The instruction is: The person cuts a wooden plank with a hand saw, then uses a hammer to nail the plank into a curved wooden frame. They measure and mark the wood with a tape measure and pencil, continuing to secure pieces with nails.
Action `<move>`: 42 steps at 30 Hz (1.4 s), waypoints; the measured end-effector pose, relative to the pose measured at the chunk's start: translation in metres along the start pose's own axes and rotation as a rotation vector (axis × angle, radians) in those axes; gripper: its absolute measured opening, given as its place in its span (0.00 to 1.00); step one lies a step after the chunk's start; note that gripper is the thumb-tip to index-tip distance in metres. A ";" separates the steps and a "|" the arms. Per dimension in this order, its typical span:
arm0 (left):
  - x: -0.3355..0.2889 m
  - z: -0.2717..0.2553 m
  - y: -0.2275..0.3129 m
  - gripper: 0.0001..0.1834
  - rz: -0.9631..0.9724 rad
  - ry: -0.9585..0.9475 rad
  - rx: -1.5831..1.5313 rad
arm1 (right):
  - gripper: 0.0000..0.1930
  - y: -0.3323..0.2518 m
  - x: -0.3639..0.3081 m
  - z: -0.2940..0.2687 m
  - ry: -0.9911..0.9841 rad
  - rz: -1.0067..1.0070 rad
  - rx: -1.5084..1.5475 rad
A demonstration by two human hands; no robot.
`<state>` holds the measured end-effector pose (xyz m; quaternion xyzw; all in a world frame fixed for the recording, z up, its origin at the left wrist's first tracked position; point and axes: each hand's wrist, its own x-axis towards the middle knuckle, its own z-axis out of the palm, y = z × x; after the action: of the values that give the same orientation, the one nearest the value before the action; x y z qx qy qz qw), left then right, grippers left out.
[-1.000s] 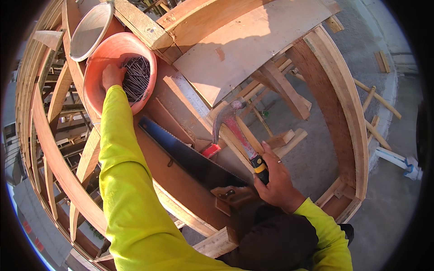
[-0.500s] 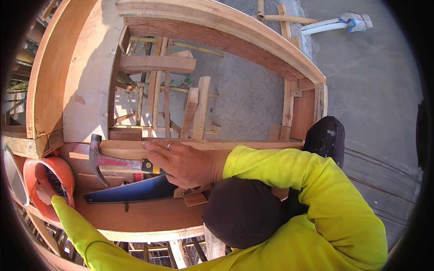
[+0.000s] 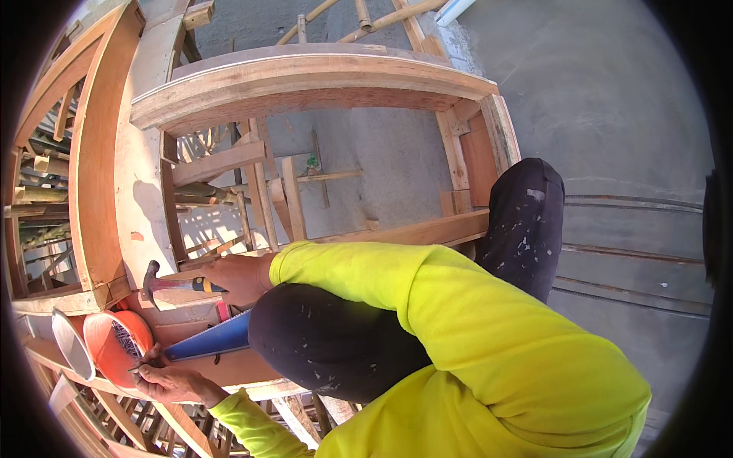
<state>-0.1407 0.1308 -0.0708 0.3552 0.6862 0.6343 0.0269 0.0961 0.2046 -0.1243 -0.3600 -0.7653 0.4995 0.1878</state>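
My right hand (image 3: 243,279) is wrapped round the grip of a claw hammer (image 3: 177,285), its worn red shaft and dark head pointing left above the boards. Beside the orange bucket (image 3: 143,327), my left hand (image 3: 174,382) has its fingers drawn together in front of the rim. Whatever they hold is too small and shaded to make out. Thin grey nails (image 3: 124,340) lie inside the bucket. Below the hammer rests a handsaw with a blue blade (image 3: 208,340); my knee hides its handle.
A wooden formwork frame (image 3: 321,72) surrounds an opening with loose timbers and bamboo below. Against the orange bucket stands a pale container (image 3: 72,347). Steel bars (image 3: 630,253) cross the grey concrete (image 3: 603,114) at right. A wooden plank (image 3: 237,369) lies under the saw.
My left hand has come out of the orange bucket to its near right side, fingers now together. The right hand still grips the hammer. My view has shifted, and my knee covers more of the saw.
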 end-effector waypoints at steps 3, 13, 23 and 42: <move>-0.083 0.006 0.069 0.11 -0.393 0.119 0.015 | 0.22 0.015 -0.006 -0.022 0.092 0.070 -0.020; -0.246 -0.026 0.132 0.14 -0.419 -0.496 0.040 | 0.25 -0.033 -0.276 -0.240 0.606 0.145 0.148; -0.303 -0.028 0.116 0.17 -0.588 -0.637 -0.275 | 0.16 -0.074 -0.599 -0.334 1.234 0.657 -0.309; -0.345 -0.082 0.064 0.12 -0.545 -0.862 0.178 | 0.21 0.002 -0.710 -0.307 1.051 0.839 -0.980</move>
<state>0.1056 -0.1226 -0.1407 0.3937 0.7317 0.3392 0.4410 0.7715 -0.1261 0.0577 -0.8426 -0.5110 -0.0950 0.1410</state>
